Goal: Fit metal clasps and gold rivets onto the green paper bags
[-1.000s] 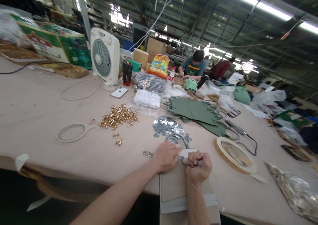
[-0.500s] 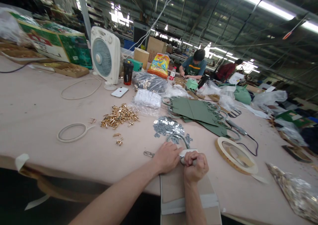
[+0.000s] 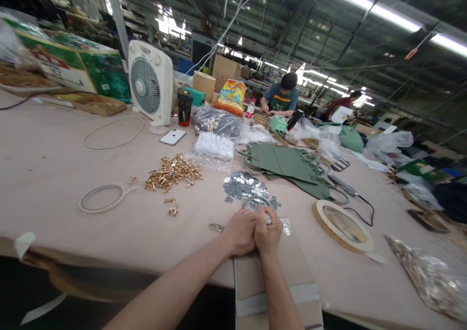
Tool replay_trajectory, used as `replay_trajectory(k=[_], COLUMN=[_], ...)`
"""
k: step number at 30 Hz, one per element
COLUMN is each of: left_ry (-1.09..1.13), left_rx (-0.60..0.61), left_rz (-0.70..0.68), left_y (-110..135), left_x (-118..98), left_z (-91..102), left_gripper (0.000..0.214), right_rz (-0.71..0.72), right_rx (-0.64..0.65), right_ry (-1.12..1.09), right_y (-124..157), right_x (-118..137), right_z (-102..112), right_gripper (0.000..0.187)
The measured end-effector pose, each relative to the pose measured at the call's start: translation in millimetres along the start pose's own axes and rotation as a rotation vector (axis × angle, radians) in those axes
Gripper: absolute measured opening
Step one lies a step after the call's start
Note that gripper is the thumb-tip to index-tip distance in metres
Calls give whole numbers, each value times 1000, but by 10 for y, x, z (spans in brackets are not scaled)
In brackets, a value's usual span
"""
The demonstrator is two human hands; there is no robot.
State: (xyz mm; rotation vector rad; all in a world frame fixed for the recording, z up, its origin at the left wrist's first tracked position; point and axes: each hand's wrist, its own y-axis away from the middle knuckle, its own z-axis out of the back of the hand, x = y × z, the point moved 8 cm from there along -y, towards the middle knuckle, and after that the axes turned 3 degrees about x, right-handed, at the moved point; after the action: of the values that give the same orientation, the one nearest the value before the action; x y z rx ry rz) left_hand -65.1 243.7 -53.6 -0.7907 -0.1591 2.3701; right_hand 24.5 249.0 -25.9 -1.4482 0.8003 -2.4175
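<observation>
Beneath the dark roof of a large workshop (image 3: 292, 24), rows of tube lights are hung, and farther back a person (image 3: 280, 96) in a green apron is seen bent over some work. The foreground is taken up by a broad counter (image 3: 120, 169) covered in pale sheeting. On its left side a white fan (image 3: 151, 84) is stood upright; right of centre, dark green panels (image 3: 284, 162) with looped edges are stacked. At the near edge a tan board (image 3: 251, 274), crossed by a grey band, is set, with a wide tape roll (image 3: 343, 227) laid to its right. Gold fittings (image 3: 173, 172) are heaped left of a spread of silver plates (image 3: 245, 186). Over the board's far end, the left hand (image 3: 241, 232) is curled against the right hand (image 3: 269, 230); what lies under it is hidden, so its grip cannot be told. The right hand is clenched round a pale handle (image 3: 268, 219), whose end is exposed above the fingers. Just beyond both hands, a grey-green strap (image 3: 263, 200) is looped. Beside the right hand, a small pierced plate (image 3: 286, 229) is seen.
</observation>
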Motion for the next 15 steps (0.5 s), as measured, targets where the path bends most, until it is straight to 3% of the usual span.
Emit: replay_trajectory(k=[3,5,9,15], left_ry=[-18,-38,-68,-77], left_rx=[20,5,-12,-13], left_rz=[-2,15,25,57], left_y=[10,9,-16,-36], left_x=[-22,-22,-10,19], left_z=[7,9,-32,-55], left_gripper=[34,46,69,58], right_rz=[-139,-222,-236,-341], right_rx=[-27,-107,-250,-9], right_ry=[-194,-409,-625,-627], right_y=[-31,-47,-143,-301], right_x=[-122,-224,-301,-361], right_z=[83,212,426,52], right_gripper=[42,41,39,39])
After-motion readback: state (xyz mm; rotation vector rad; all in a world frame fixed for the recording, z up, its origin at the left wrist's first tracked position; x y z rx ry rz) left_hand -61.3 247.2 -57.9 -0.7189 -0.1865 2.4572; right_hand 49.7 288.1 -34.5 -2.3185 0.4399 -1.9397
